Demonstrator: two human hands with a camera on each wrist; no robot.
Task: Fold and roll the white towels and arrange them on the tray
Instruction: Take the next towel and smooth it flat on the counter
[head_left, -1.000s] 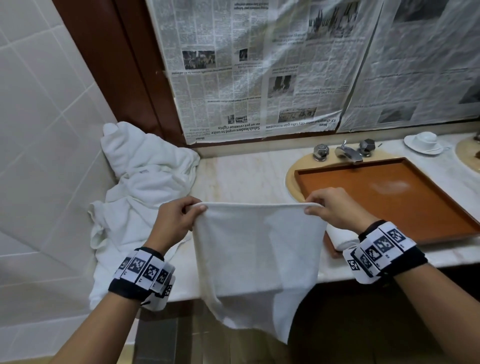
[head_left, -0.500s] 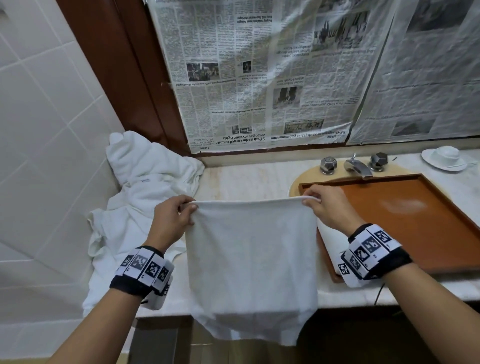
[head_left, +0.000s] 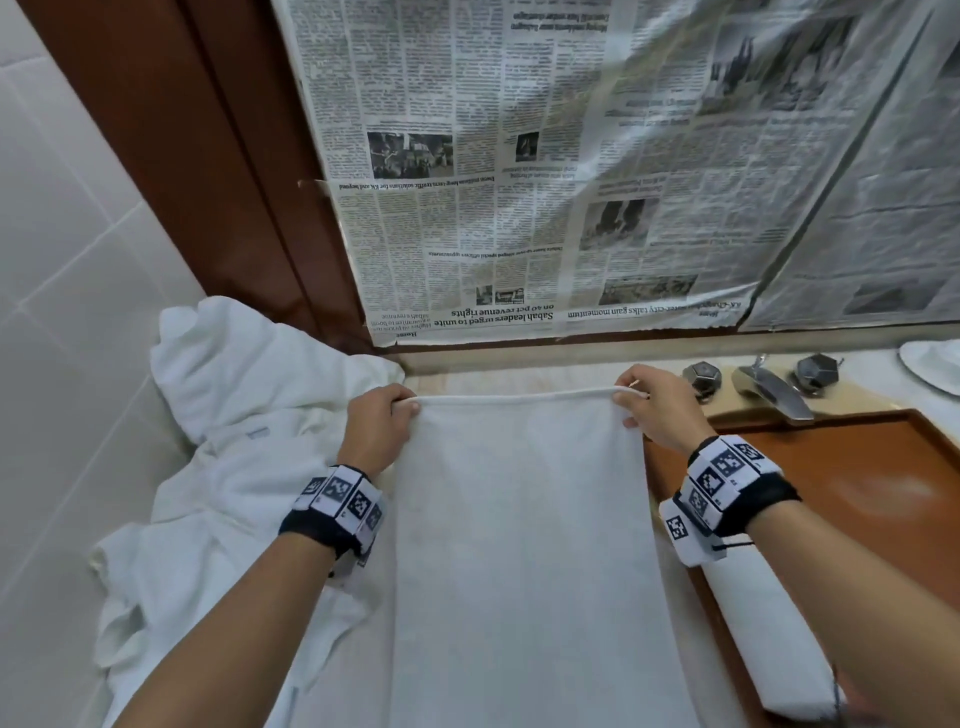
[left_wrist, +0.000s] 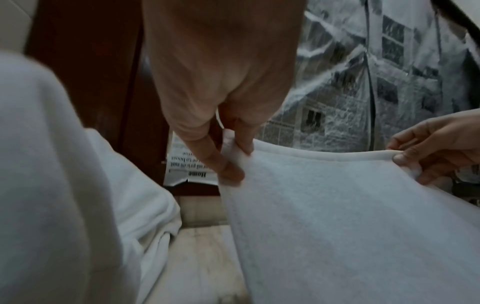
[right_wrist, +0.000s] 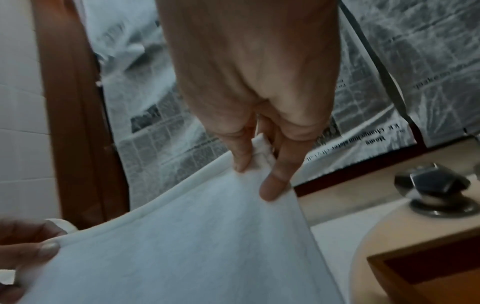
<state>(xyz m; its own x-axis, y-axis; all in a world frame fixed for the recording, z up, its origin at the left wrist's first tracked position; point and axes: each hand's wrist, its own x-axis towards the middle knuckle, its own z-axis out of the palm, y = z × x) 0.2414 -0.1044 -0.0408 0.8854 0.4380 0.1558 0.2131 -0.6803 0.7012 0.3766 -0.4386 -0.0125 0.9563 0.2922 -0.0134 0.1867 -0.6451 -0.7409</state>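
White towel (head_left: 519, 545) hangs between my two hands, spread out flat in front of me. My left hand (head_left: 375, 428) pinches its far left corner, with the thumb and fingers closed on the cloth. My right hand (head_left: 655, 410) pinches the far right corner the same way. The top edge runs straight from one hand to the other, and the rest of the towel comes down toward me, under my wrists. I cannot tell if it lies on the counter (head_left: 519, 376) or hangs just over it.

To the right is the brown tray (head_left: 883, 478). One rolled towel (head_left: 769, 639) lies on its near left side, under my right wrist. To the left of my left hand sits a pile of white towels (head_left: 228, 457) against the tiled wall (head_left: 78, 312). Far right, past the tray, is a shiny tap (head_left: 769, 387). Newspaper (head_left: 545, 182) covers the far wall.
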